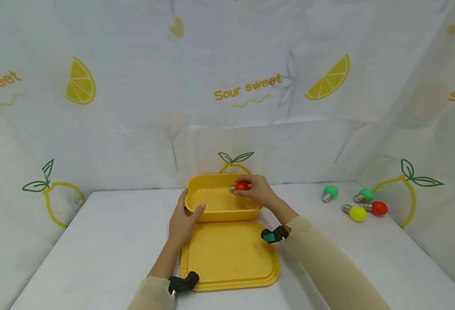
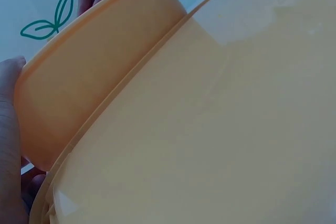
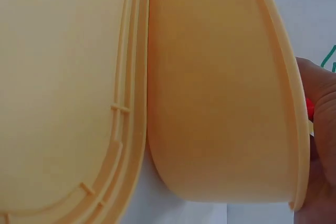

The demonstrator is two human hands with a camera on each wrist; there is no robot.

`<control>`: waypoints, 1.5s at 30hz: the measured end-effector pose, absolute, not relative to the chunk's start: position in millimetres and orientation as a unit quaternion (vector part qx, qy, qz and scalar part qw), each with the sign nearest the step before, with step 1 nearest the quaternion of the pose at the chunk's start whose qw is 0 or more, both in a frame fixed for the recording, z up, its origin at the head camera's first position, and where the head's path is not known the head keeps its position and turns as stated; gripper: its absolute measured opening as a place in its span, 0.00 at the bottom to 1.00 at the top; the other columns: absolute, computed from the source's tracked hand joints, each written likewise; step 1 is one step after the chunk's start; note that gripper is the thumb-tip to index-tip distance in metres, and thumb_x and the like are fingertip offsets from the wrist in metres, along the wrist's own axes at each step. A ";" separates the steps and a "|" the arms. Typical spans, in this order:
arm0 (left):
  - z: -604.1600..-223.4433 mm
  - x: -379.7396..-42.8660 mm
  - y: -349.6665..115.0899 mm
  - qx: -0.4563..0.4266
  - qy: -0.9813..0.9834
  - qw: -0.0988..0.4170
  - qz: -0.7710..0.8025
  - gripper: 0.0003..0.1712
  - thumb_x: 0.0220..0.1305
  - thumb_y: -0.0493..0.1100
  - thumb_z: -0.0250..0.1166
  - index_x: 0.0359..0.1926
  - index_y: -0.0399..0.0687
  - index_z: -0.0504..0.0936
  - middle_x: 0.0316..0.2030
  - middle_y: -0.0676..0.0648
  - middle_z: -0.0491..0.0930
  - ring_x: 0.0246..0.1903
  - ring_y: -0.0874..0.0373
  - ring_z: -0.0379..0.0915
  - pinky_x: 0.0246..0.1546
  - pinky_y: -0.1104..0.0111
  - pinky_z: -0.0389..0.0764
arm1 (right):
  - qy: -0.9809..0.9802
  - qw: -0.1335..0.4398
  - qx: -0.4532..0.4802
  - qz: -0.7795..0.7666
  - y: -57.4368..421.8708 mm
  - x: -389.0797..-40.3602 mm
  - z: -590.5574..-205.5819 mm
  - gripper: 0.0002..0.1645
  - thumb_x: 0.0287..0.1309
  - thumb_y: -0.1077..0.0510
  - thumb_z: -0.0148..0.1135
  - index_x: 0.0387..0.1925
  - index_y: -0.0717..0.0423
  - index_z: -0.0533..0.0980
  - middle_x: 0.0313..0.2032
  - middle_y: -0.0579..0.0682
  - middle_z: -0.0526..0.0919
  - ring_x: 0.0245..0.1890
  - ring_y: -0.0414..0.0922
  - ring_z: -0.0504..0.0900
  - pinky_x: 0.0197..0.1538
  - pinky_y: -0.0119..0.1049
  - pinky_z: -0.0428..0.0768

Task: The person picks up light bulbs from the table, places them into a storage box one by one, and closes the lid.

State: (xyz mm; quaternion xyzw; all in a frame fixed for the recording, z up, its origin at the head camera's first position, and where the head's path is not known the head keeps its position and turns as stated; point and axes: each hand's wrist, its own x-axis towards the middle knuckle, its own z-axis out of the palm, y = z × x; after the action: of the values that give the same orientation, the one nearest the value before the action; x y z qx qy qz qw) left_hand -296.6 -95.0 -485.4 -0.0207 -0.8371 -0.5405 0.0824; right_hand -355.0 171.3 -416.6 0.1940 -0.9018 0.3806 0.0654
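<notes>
A yellow plastic box (image 1: 227, 215) stands open-topped at the back of the table. My left hand (image 1: 182, 221) holds it at its left end, the thumb at the front rim and the fingers along the side. In my right hand (image 1: 260, 191) is a red light bulb (image 1: 242, 186), pinched by its round end inside the box's opening, with the metal base pointing left. The right wrist view shows only a sliver of the red bulb (image 3: 310, 109) past the box's rim. The flat yellow lid (image 1: 230, 256) lies just in front of the box.
To the right on the white table (image 1: 126, 237) lie several more bulbs: a green bulb (image 1: 331, 191), another green bulb (image 1: 367, 194), a yellow bulb (image 1: 357, 213) and a red bulb (image 1: 379, 208). A white printed curtain (image 1: 142, 107) hangs behind the table.
</notes>
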 end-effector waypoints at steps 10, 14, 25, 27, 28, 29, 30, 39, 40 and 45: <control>-483.2 -292.9 -94.4 -0.027 -0.835 0.081 -0.544 0.51 0.65 0.69 0.63 0.80 0.67 0.49 0.73 0.43 0.67 0.66 0.45 0.73 0.66 0.49 0.74 | -0.925 0.052 0.200 0.320 164.4 -364.0 -421.3 0.18 0.56 0.54 0.75 0.48 0.56 0.86 0.49 0.55 0.87 0.44 0.50 0.80 0.52 0.42 0.84; -483.6 -294.2 -94.9 -0.024 -0.838 0.082 -0.539 0.51 0.64 0.70 0.62 0.80 0.67 0.49 0.73 0.43 0.67 0.66 0.45 0.73 0.66 0.49 0.74 | -0.929 0.040 0.200 0.309 162.8 -364.3 -419.2 0.16 0.57 0.57 0.74 0.48 0.56 0.86 0.49 0.55 0.87 0.44 0.49 0.80 0.53 0.43 0.83; -482.9 -294.0 -94.3 -0.019 -0.845 0.082 -0.528 0.51 0.64 0.71 0.62 0.80 0.68 0.49 0.73 0.43 0.67 0.64 0.46 0.74 0.64 0.49 0.75 | -0.940 0.007 0.201 0.277 161.3 -365.2 -420.8 0.17 0.55 0.57 0.76 0.47 0.53 0.85 0.50 0.52 0.86 0.45 0.49 0.79 0.53 0.42 0.82; -482.9 -294.1 -94.6 -0.020 -0.845 0.083 -0.527 0.51 0.64 0.71 0.61 0.80 0.67 0.48 0.73 0.43 0.68 0.64 0.46 0.75 0.64 0.49 0.75 | -0.943 0.007 0.211 0.257 160.5 -365.4 -421.7 0.18 0.55 0.56 0.76 0.48 0.54 0.85 0.50 0.52 0.86 0.46 0.49 0.78 0.52 0.42 0.82; -482.9 -294.2 -94.6 -0.021 -0.846 0.084 -0.527 0.51 0.65 0.71 0.61 0.80 0.67 0.48 0.73 0.43 0.68 0.64 0.46 0.75 0.64 0.49 0.75 | -0.944 0.008 0.217 0.247 160.1 -365.2 -421.7 0.18 0.55 0.57 0.75 0.48 0.54 0.85 0.50 0.52 0.86 0.46 0.49 0.78 0.52 0.42 0.82; -483.0 -294.1 -94.7 -0.020 -0.846 0.084 -0.527 0.51 0.65 0.71 0.61 0.80 0.67 0.48 0.73 0.43 0.68 0.63 0.46 0.75 0.63 0.49 0.76 | -0.946 0.009 0.221 0.238 159.6 -364.8 -421.8 0.18 0.55 0.56 0.75 0.48 0.54 0.85 0.50 0.52 0.86 0.45 0.48 0.78 0.52 0.41 0.82; -483.0 -294.0 -94.6 -0.020 -0.846 0.084 -0.526 0.51 0.65 0.71 0.61 0.80 0.67 0.48 0.73 0.43 0.68 0.63 0.46 0.75 0.63 0.49 0.76 | -0.947 0.009 0.224 0.229 159.2 -364.4 -421.9 0.18 0.56 0.56 0.75 0.48 0.54 0.85 0.50 0.52 0.86 0.46 0.48 0.78 0.51 0.41 0.82; -482.5 -294.3 -95.4 -0.021 -0.842 0.081 -0.533 0.51 0.64 0.70 0.62 0.80 0.66 0.48 0.74 0.43 0.66 0.66 0.45 0.73 0.66 0.49 0.73 | -0.953 0.000 0.234 0.193 155.9 -361.4 -420.1 0.19 0.53 0.55 0.77 0.47 0.52 0.85 0.46 0.49 0.86 0.43 0.47 0.78 0.51 0.41 0.82; -482.4 -294.2 -95.2 -0.021 -0.840 0.080 -0.536 0.51 0.64 0.70 0.62 0.80 0.66 0.48 0.74 0.43 0.66 0.67 0.45 0.72 0.67 0.49 0.73 | -0.953 0.002 0.236 0.189 156.0 -361.1 -420.1 0.19 0.53 0.54 0.78 0.47 0.52 0.85 0.45 0.49 0.86 0.43 0.47 0.79 0.51 0.41 0.82; -481.9 -293.5 -94.6 -0.022 -0.837 0.079 -0.541 0.52 0.64 0.71 0.62 0.80 0.66 0.49 0.74 0.43 0.65 0.68 0.44 0.71 0.67 0.49 0.72 | -0.955 0.005 0.237 0.180 156.9 -360.5 -420.8 0.22 0.53 0.52 0.77 0.50 0.53 0.84 0.50 0.51 0.86 0.46 0.48 0.79 0.53 0.42 0.82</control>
State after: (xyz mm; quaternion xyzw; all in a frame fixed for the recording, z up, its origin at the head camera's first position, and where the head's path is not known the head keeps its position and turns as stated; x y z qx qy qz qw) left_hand -293.5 -94.6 -481.9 -0.0218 -0.8370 -0.5410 0.0788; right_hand -360.5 156.9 -420.8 0.2374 -0.9546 0.1798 0.0054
